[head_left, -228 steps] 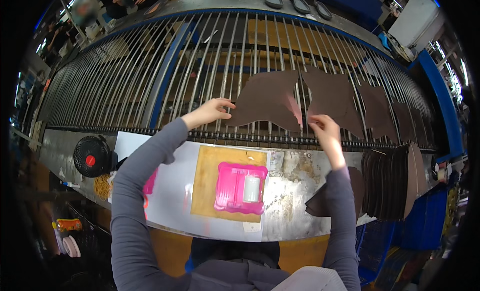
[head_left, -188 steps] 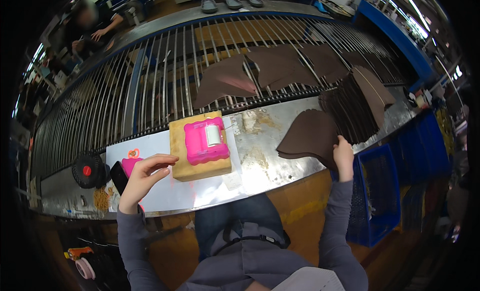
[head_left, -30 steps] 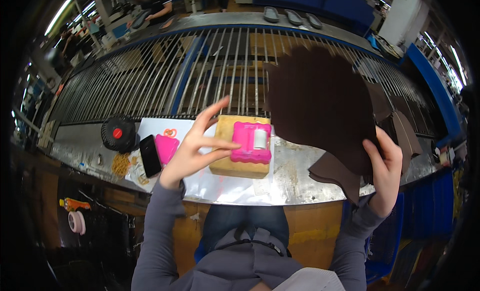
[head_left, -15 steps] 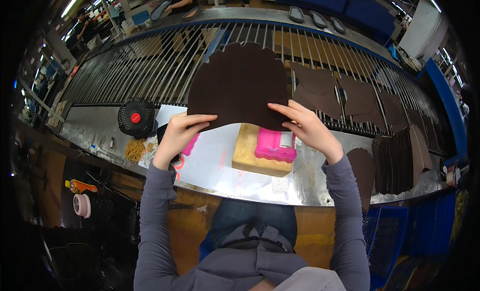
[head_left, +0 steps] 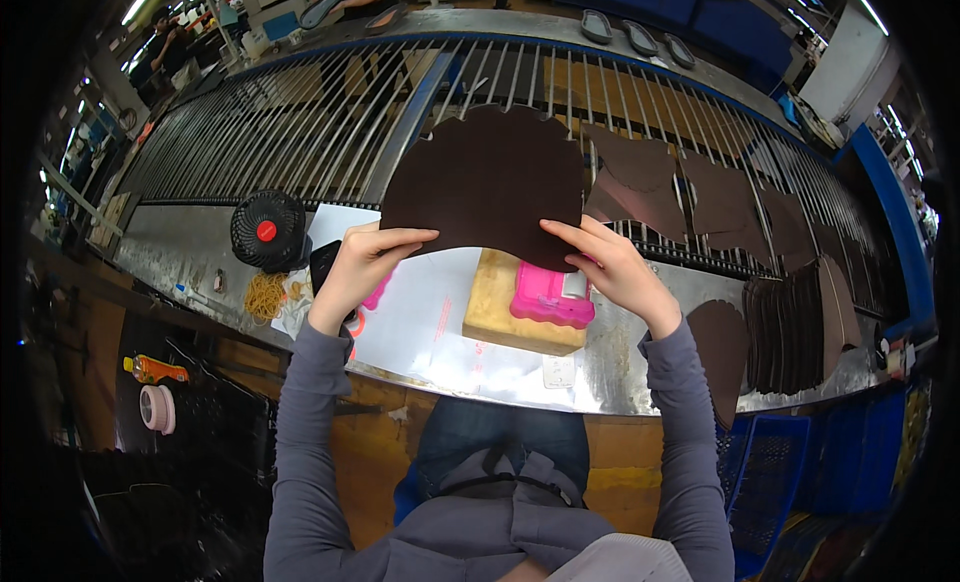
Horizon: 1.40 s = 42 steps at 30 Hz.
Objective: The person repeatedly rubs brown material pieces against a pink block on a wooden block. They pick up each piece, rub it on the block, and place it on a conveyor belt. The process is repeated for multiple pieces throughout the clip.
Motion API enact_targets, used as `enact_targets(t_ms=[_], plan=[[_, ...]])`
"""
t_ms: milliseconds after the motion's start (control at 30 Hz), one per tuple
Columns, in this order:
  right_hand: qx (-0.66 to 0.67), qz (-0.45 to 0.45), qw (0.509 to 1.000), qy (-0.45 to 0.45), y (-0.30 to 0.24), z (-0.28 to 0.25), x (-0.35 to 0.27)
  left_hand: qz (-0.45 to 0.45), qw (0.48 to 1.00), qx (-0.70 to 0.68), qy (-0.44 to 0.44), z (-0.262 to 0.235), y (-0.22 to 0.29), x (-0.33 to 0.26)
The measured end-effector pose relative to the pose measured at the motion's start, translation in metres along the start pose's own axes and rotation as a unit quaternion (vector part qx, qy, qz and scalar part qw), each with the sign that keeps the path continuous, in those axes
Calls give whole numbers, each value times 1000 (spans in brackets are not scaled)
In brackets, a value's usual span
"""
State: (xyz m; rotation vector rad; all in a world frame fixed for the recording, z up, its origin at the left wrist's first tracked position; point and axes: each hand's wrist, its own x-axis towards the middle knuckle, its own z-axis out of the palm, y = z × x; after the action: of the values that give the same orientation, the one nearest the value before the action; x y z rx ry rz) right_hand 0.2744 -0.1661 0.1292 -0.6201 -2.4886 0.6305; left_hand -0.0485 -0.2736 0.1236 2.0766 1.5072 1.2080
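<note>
Between my two hands a dark brown leather piece is held up, its notched, curved edge away from me. My left hand pinches its near left corner, thumb and fingers closed on it. At the near right corner my right hand grips it the same way. Below the piece, a pink plastic box rests on a yellowish block. White sheets lie under the block on the metal table.
Beyond the table's metal edge runs a slatted roller rack with several brown leather pieces on its right. A leather stack stands at right. Left are a black fan and rubber bands. Blue crates sit lower right.
The far edge of the leather piece has dropped slightly toward me. Both hands keep their hold on its near corners.
</note>
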Motion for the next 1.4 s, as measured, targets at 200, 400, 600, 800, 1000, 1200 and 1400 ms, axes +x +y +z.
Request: enact_targets(t_ms=[200,400,600,800,1000,1200,1400], plan=[[5,-17,999,36,7,-4,-12,9,1000,1,-20,11,2,8],[-38,15,998,45,11,-16,-40,26,996,-67,-50,34,8,21],[-10,25,987,156,25,-4,-84,49,988,-76,-121,68,13,38],[-24,90,971,222,50,16,-133,138,975,-46,-169,104,25,59],[-75,119,954,265,50,-2,-176,190,956,-61,-217,142,39,77],[-168,120,937,282,27,-59,-214,227,912,-82,-333,172,78,111],[45,244,888,386,35,-87,-238,301,899,-21,-316,190,95,151]])
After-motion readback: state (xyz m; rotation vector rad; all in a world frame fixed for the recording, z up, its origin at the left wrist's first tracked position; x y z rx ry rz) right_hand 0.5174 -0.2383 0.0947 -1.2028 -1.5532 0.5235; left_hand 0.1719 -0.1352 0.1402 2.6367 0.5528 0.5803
